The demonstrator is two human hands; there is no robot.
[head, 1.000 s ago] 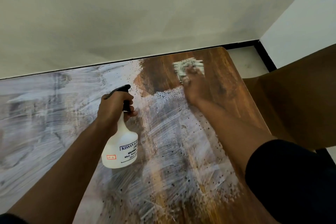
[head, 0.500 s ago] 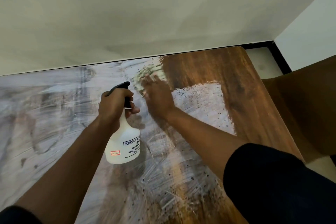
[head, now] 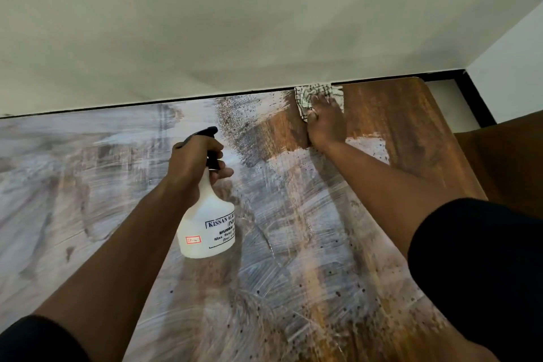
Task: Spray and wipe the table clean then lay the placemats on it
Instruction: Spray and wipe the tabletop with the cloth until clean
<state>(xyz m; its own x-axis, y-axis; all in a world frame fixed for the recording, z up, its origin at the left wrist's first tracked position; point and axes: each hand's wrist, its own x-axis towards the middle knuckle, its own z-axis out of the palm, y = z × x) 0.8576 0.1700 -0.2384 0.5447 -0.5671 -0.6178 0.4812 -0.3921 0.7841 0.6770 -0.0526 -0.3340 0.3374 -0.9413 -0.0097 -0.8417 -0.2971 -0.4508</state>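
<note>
Head view: the brown wooden table lies streaked white with smeared spray, the right hand pressing flat-fingered on a checked cloth at its far edge, the left hand clamped round the white plastic spray bottle, label partly hidden.

The right hand presses a checked cloth flat under its fingers at the wooden table's far edge, while the left hand grips a white spray bottle by its neck, index finger beside the black trigger.
</note>
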